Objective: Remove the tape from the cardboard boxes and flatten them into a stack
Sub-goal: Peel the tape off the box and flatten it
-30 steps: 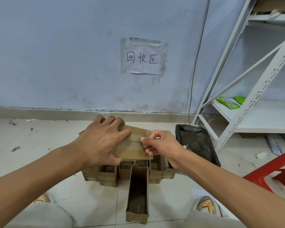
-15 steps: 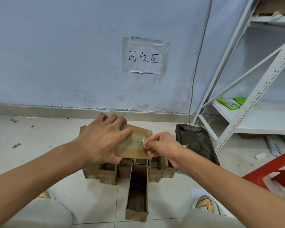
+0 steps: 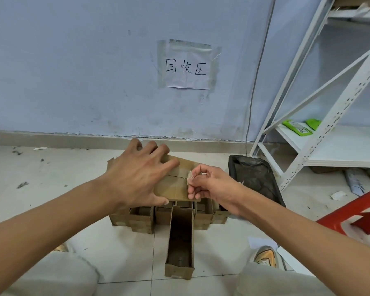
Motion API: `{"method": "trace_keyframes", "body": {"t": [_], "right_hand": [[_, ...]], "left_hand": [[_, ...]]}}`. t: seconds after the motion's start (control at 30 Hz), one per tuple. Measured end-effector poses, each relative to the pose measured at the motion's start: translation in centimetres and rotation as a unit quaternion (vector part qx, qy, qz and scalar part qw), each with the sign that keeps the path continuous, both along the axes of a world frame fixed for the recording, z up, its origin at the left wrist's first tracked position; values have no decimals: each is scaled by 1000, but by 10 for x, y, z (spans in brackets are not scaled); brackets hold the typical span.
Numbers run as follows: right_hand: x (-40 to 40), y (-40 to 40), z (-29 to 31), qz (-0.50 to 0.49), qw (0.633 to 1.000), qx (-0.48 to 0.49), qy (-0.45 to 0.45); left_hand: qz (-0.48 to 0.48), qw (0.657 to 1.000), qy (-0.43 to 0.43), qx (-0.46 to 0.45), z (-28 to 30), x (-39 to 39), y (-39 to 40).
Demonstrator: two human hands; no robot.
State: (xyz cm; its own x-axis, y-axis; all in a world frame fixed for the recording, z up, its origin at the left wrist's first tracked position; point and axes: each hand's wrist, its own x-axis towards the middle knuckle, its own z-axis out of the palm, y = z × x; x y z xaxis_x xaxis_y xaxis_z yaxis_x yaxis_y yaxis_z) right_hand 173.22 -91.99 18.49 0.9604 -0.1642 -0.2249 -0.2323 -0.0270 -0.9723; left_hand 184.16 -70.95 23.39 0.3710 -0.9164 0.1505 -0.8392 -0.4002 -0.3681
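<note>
The left hand (image 3: 140, 178) clasps the cardboard box (image 3: 175, 184) while the right hand's (image 3: 209, 184) grip pinches the tape (image 3: 189, 175) at its right edge.

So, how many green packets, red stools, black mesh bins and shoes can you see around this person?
Green packets: 2
Red stool: 1
Black mesh bin: 1
Shoes: 2
Total: 6
</note>
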Motion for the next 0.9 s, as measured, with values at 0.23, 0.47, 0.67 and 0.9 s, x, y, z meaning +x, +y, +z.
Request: {"method": "trace_keyframes", "body": {"t": [0.23,0.47,0.67,0.9], "right_hand": [[-2,0,8,46,996,81,-7],[0,-3,15,-26,999,11,-33],[-3,0,22,39,988,-110,-104],[-3,-3,25,60,977,-161,-122]], "left_hand": [[-21,999,-23,17,1,3,1],[4,999,48,-6,-1,11,10],[2,999,42,-7,0,9,11],[6,999,39,-20,3,13,14]]}}
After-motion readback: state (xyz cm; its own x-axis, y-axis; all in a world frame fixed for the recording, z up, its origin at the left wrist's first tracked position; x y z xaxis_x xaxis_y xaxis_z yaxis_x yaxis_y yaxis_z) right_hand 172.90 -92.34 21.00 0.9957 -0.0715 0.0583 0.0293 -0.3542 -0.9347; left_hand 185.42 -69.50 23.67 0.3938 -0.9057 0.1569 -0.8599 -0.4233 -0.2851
